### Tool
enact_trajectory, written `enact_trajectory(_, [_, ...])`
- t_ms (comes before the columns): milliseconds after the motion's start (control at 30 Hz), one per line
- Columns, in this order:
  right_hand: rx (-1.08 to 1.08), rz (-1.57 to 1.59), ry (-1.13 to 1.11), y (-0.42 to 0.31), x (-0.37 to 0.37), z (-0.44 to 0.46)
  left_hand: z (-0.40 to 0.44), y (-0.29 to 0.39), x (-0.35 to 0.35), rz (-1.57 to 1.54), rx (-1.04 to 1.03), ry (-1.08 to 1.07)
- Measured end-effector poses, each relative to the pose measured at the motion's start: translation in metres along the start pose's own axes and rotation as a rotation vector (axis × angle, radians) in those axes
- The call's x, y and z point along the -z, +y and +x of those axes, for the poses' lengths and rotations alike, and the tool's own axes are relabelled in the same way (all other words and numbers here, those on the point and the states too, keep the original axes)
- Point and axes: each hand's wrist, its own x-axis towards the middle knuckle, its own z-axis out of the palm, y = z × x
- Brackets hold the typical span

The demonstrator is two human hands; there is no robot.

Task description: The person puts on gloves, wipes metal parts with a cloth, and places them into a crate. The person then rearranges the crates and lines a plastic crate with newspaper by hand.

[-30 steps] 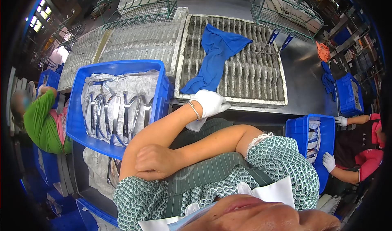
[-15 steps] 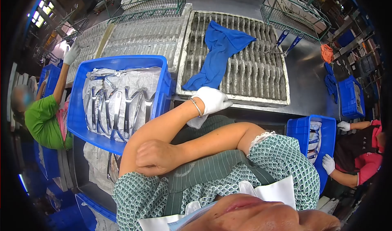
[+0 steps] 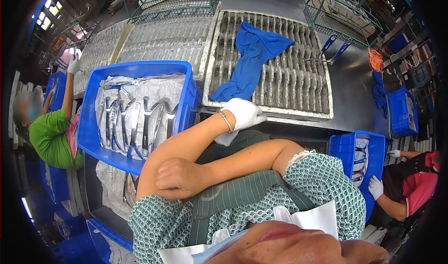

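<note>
My left hand (image 3: 244, 114), in a white glove with a bangle at the wrist, is closed at the near edge of a pale slotted tray (image 3: 322, 110). Its fingers curl under and I see nothing in them; a white flap of cloth hangs below the wrist. My bare right hand (image 3: 178, 178) is a fist resting against my left arm near the elbow, the two forearms crossed. A crumpled blue cloth (image 3: 249, 61) lies over the tray, just beyond my left hand. Beside my left arm stands a blue bin (image 3: 135, 68) with several shiny curved metal parts (image 3: 145, 128) on white woven sheeting.
More slotted trays (image 3: 161, 44) line the bench's far left. Green wire baskets (image 3: 175, 12) stand behind. Two blue-handled pieces (image 3: 337, 54) lie right of the tray. Another blue bin (image 3: 343, 154) is at right, touched by a co-worker's gloved hand (image 3: 375, 188). A green-shirted co-worker (image 3: 51, 138) sits left.
The view shifts slightly. The left co-worker's gloved hand has drawn back leftward from the trays. The right co-worker has moved a little; both of my hands stay in place.
</note>
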Motion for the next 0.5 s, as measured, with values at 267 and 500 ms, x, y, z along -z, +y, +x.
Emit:
enact_trajectory(267, [-0.019, -0.001, -0.001, -0.0023, -0.0002, 0.0009, -0.0001, 0.0008, 0.0022, 0.015, 0.012, -0.034])
enact_trajectory(500, [0.009, -0.014, 0.005, -0.0001, -0.0006, 0.0001, 0.0007, 0.0004, 0.0013, 0.022, 0.022, -0.040])
